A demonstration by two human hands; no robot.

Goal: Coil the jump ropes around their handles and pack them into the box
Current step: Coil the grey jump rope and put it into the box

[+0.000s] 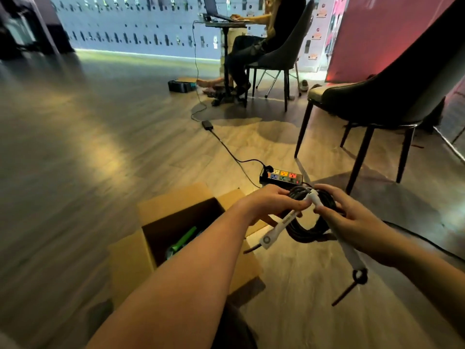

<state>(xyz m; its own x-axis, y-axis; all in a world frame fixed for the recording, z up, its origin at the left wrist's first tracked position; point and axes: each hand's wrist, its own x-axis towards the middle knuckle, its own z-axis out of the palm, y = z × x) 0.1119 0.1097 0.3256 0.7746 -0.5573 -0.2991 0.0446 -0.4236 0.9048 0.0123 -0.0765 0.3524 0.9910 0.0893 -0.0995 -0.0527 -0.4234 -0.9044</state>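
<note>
I hold a jump rope with two white handles and a black cord (312,226) wound into a coil, right of the box. My left hand (270,201) pinches the top of one white handle (279,229) against the coil. My right hand (352,217) grips the other white handle (348,250), which points down and right and ends in a black cap. An open cardboard box (141,250) stands on the floor under my left forearm. Inside it lies a jump rope with green handles (182,240).
A power strip (281,177) with coloured sockets lies on the wooden floor just beyond my hands, its black cable running back to an adapter (207,125). An empty dark chair (392,96) stands right. Another person sits at a small table (226,23) farther back.
</note>
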